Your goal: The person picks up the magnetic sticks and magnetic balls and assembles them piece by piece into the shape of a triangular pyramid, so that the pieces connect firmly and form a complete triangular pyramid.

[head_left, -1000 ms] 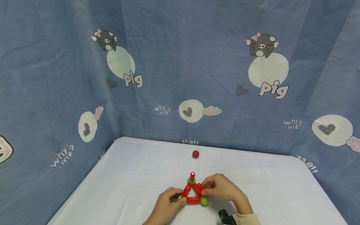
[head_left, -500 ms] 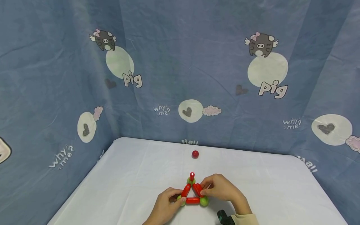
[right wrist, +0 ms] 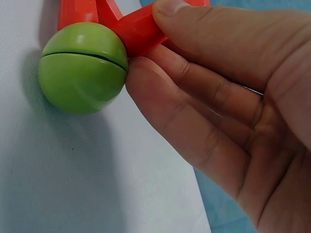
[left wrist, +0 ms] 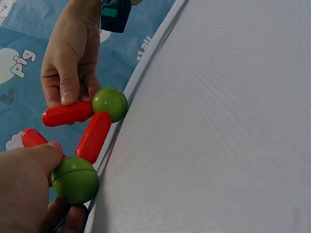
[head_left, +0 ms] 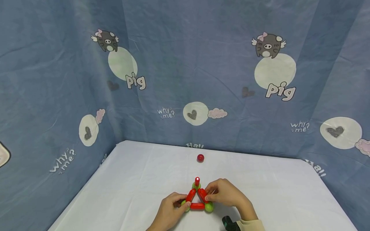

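In the head view, red rods and green balls form a triangle on the white table. My left hand [head_left: 170, 210] grips the near-left green ball [left wrist: 75, 180], its thumb along the ball's upper side. My right hand [head_left: 226, 192] pinches a red rod [left wrist: 68, 113] between thumb and fingers; this rod joins the near-right green ball [right wrist: 82, 68]. Another red rod [head_left: 197, 206] links the two near balls. At the far corner, one more red rod [head_left: 197, 181] rises from a green ball [head_left: 196, 186]. The fingers partly hide the left ball in the head view.
A small dark red ball [head_left: 200, 158] lies farther back on the white-covered table [head_left: 260, 179]. Blue printed cloth [head_left: 162, 64] hangs behind and at the left. A dark device [head_left: 230, 223] sits at the right wrist by a cream sleeve [head_left: 251, 225].
The near-right green ball and the red rod in my right hand have shifted slightly left and nearer. Both hands keep their holds almost in place.
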Available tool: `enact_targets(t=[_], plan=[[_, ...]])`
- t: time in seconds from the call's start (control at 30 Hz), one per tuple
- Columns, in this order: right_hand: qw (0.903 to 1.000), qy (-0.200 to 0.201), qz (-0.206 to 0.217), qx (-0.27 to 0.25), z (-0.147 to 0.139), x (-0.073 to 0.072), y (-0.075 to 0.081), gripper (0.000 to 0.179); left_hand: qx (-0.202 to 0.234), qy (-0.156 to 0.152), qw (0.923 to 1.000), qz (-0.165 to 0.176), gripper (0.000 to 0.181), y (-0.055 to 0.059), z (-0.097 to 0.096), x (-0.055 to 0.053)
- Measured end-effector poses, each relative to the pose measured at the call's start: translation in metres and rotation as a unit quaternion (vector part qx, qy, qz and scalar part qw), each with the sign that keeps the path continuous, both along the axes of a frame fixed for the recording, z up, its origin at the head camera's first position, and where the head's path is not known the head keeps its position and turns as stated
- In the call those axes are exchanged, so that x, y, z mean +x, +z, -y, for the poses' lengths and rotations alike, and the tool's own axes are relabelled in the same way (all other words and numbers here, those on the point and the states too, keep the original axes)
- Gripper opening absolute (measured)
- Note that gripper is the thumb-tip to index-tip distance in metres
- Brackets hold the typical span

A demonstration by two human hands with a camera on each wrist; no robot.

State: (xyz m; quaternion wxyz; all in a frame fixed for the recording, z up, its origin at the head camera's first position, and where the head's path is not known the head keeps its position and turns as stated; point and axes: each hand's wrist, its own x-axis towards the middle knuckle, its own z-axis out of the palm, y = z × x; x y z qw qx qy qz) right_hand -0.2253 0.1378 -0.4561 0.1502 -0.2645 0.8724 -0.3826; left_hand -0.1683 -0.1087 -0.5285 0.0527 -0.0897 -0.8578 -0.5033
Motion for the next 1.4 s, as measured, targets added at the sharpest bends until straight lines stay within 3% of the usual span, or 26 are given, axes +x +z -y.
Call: enact_targets(t=[1.03, 1.27, 1.4], plan=[[0.9996, -0.002, 0.026, -0.012, -0.002, 0.000, 0.003, 0.012, -0.007, 0.008, 0.9998, 0.014, 0.026, 0.005, 0.000, 0.002], [0.9962, -0.062, -0.052, -0.031, 0.000, -0.006, -0.004, 0.021, -0.007, 0.010, 0.9995, 0.027, 0.026, 0.006, -0.001, 0.002], [0.9915, -0.086, -0.073, -0.065, 0.009, -0.011, -0.012, 0.026, -0.003, 0.009, 0.9995, 0.030, 0.025, 0.005, -0.001, 0.002]])
